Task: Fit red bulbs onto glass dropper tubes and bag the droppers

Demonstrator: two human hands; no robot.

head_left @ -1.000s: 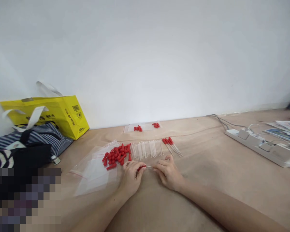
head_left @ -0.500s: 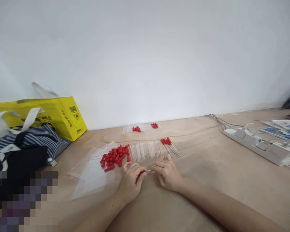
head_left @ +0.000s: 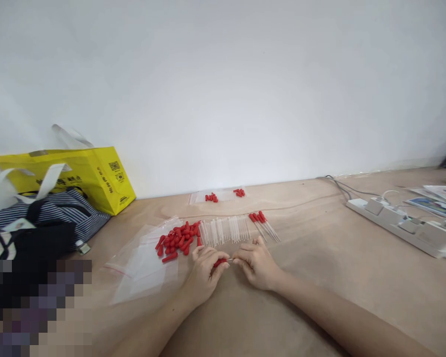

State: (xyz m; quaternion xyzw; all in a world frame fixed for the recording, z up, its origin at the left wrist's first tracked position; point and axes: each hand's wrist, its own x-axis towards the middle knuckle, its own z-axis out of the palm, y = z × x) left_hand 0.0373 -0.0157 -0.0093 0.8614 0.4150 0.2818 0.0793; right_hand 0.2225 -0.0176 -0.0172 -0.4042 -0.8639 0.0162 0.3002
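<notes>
I'm watching the left hand (head_left: 201, 275) pinching a red bulb (head_left: 219, 263), the right hand (head_left: 258, 265) pinching its slim tube (head_left: 230, 260), over the table (head_left: 342, 258) | few capped tubes (head_left: 254, 217) lying rightward | many loose bulbs (head_left: 176, 239), bare tubes (head_left: 226, 230) lying unjoined

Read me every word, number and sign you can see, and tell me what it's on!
I can't quote any text for sure.
Yellow bag: dark writing, too blurred or partly covered.
Square code on the bag: too small.
Papers at the right: too small and blurred.
</notes>
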